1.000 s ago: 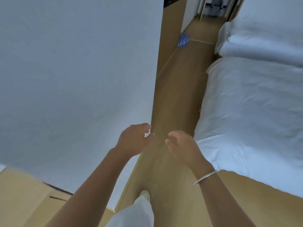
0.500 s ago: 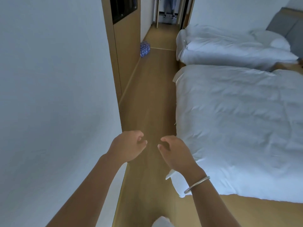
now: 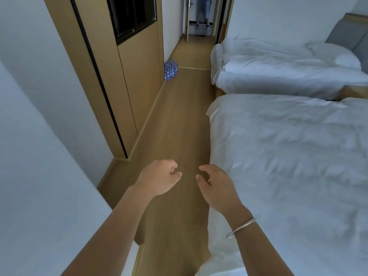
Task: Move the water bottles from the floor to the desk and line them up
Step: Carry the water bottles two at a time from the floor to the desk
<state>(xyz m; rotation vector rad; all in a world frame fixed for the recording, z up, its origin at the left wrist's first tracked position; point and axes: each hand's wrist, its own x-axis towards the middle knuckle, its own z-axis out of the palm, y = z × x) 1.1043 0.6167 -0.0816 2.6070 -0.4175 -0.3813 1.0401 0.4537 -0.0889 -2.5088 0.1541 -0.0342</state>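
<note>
The water bottles (image 3: 170,70) are sitting as a wrapped pack on the wooden floor (image 3: 179,126) far down the aisle, against the wooden wall panel (image 3: 139,62). You are holding your left hand (image 3: 159,179) and right hand (image 3: 216,186) out, fingers loosely curled, grasping nothing, beside the white bed (image 3: 288,156).

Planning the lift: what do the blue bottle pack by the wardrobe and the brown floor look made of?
Blue pack of water bottles: seemingly clear plastic in glossy shrink wrap, too far to confirm. Brown floor: wood-look planks, matte, faint grain; laminate or wood.
</note>
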